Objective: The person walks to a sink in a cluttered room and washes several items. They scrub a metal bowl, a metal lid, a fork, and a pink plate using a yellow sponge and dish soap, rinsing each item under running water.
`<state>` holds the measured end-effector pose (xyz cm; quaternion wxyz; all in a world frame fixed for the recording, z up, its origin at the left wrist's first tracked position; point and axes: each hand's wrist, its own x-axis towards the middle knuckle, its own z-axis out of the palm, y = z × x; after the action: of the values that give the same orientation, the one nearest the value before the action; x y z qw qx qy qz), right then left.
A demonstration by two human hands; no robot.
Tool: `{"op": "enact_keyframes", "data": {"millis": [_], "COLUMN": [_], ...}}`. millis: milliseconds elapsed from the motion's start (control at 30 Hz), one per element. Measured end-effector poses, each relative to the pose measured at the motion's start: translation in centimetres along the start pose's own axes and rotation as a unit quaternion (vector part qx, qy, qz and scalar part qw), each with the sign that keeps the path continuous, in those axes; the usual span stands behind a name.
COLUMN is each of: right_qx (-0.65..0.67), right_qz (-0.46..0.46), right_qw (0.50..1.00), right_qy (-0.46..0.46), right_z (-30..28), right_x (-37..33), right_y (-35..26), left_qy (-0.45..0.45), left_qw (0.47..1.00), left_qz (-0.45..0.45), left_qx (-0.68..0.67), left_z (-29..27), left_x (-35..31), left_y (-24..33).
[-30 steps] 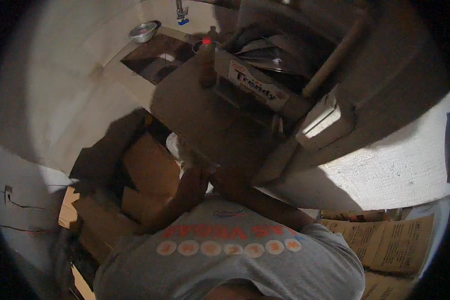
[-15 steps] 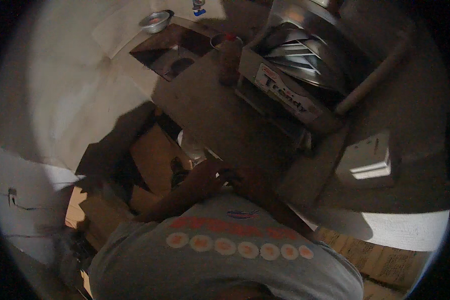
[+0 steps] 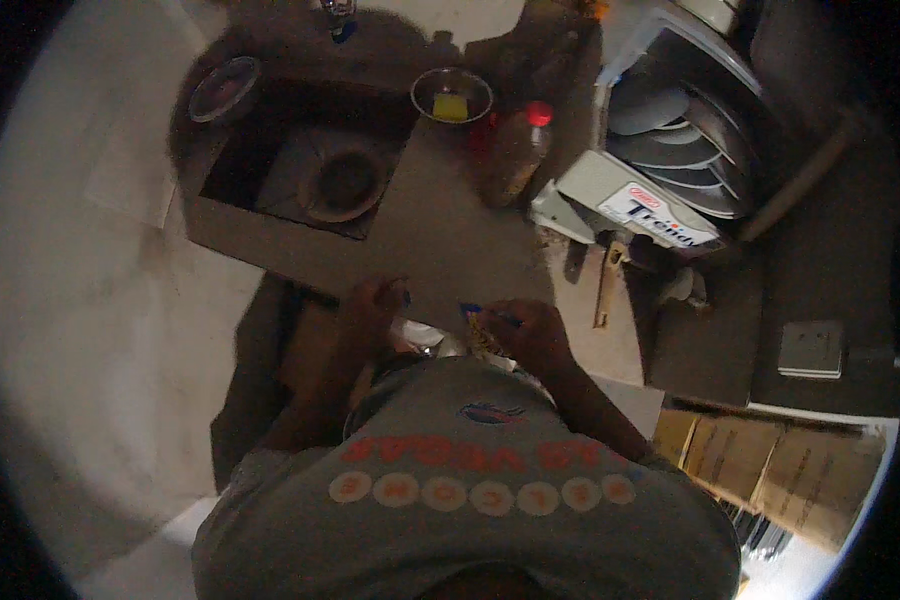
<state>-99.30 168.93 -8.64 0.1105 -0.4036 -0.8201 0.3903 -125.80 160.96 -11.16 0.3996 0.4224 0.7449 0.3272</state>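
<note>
My left hand (image 3: 375,308) is just past the counter's front edge, fingers pinched together. A tiny bluish bit shows at its fingertips, too small to name. A little to the right, my right hand (image 3: 532,328) is closed on a small packet (image 3: 478,328) with a blue top and a yellowish, patterned body. The hands are apart, both in front of my shirt. Below and between them, close to the shirt, lies something white and shiny (image 3: 425,336), partly hidden.
Beyond my hands runs a dark counter (image 3: 450,240) with a recessed sink (image 3: 270,215) at left. Behind stand a steel bowl (image 3: 425,88) with a yellow sponge and a red-capped bottle (image 3: 522,160). Right are a plate rack (image 3: 610,195), a wooden-handled tool (image 3: 607,290) and cardboard boxes (image 3: 780,470).
My hands, close together before, have separated, the right one moving right. The packet now shows in my right hand. The view has shifted, bringing more of the sink and bowl into sight.
</note>
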Motion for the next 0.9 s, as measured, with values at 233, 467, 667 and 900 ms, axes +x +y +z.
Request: {"op": "enact_keyframes", "data": {"millis": [233, 467, 667, 900], "right_qx": [0.007, -0.047, -0.204, -0.261], "right_qz": [0.177, 0.296, 0.408, 0.427], "right_qw": [0.984, 0.919, 0.850, 0.819], "right_qy": [0.036, 0.258, 0.264, 0.279], "right_z": [2.4, -4.0, -8.6, -10.1], "right_x": [2.5, -3.0, -8.0, -8.9], "right_y": [-4.9, 3.6, 16.2, 21.8], "left_qy": [-0.209, -0.254, -0.206, -0.101], "left_qw": [0.875, 0.913, 0.919, 0.930], "left_qz": [0.375, 0.119, -0.027, -0.121], "left_qx": [0.224, 0.296, 0.335, 0.333], "left_z": [-6.5, -14.6, -20.0, -21.9], "left_x": [9.8, 11.1, 9.7, 2.8], "left_y": [-15.3, -28.0, -36.2, -39.7]}}
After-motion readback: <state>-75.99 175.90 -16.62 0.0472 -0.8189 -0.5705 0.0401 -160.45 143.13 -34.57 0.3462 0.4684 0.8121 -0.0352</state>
